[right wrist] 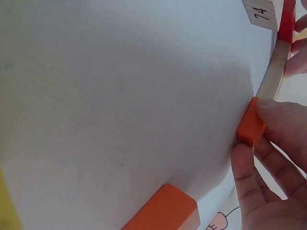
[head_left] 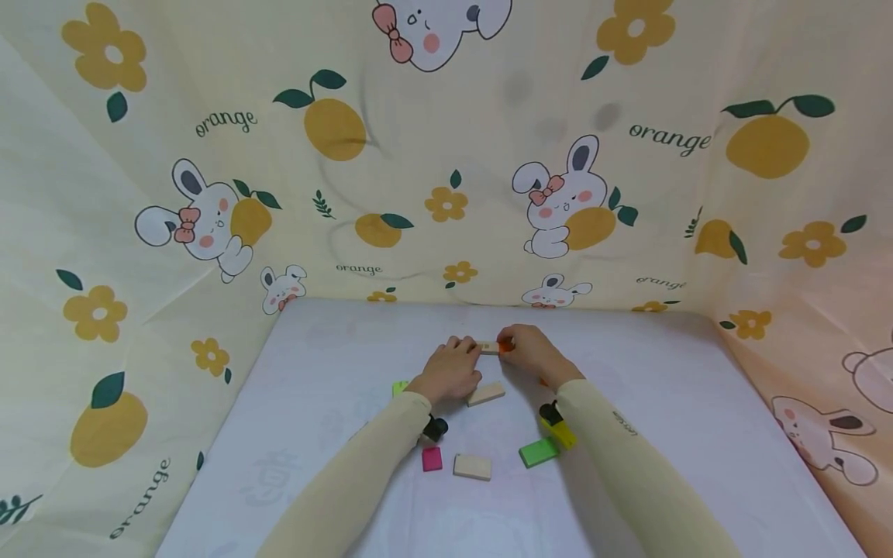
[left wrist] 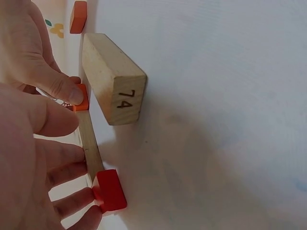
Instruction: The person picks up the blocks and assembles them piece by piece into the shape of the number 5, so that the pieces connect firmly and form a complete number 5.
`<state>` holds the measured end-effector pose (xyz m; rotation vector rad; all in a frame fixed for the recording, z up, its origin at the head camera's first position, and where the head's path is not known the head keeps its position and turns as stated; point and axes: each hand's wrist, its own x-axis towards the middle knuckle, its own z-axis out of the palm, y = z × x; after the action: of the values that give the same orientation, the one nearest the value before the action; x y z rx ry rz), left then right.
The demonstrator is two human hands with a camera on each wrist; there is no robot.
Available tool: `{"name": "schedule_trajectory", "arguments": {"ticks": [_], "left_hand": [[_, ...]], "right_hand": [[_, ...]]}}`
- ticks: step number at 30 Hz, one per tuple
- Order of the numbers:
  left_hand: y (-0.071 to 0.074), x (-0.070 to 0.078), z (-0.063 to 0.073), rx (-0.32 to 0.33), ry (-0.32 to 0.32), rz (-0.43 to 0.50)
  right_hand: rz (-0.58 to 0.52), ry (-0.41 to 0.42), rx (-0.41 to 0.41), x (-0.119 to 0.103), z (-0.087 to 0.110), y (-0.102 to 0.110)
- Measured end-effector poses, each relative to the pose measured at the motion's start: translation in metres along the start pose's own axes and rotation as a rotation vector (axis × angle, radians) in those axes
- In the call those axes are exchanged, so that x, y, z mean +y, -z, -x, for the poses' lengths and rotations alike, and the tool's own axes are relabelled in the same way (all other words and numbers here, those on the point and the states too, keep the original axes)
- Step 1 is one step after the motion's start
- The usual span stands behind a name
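My right hand (head_left: 533,353) pinches an orange block (right wrist: 252,120) between thumb and fingers, at one end of a plain wooden block (left wrist: 89,139). At that wooden block's other end sits a red block (left wrist: 110,190), which the left hand hides in the head view. The fingers of my left hand (head_left: 449,370) touch the red and wooden blocks from the far side, while its thumb stays apart from them. Nearer the body, a larger wooden block marked 74 (left wrist: 112,76) lies beside this row. A second orange block (right wrist: 165,211) lies close to the right wrist.
Toward the front of the white table (head_left: 293,480) lie a magenta block (head_left: 432,459), a wooden block (head_left: 472,466), a green block (head_left: 537,452) and a yellow block (head_left: 563,434). A lime block (head_left: 399,387) shows left of the left hand. Printed cloth walls (head_left: 418,256) surround the table.
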<state>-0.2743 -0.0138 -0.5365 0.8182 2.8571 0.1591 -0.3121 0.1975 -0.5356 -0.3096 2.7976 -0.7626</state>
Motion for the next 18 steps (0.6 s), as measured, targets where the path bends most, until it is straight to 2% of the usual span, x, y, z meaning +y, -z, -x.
{"name": "schedule_trajectory", "arguments": {"ticks": [10,18], "left_hand": [[-0.012,-0.005,-0.013,-0.023,0.007,-0.03],[-0.01,-0.008,-0.013,-0.019,-0.013,-0.046]], "right_hand": [[0.007,0.006,0.003,0.003,-0.001,-0.001],[-0.02,0.001,0.01,0.003,-0.001,-0.003]]}}
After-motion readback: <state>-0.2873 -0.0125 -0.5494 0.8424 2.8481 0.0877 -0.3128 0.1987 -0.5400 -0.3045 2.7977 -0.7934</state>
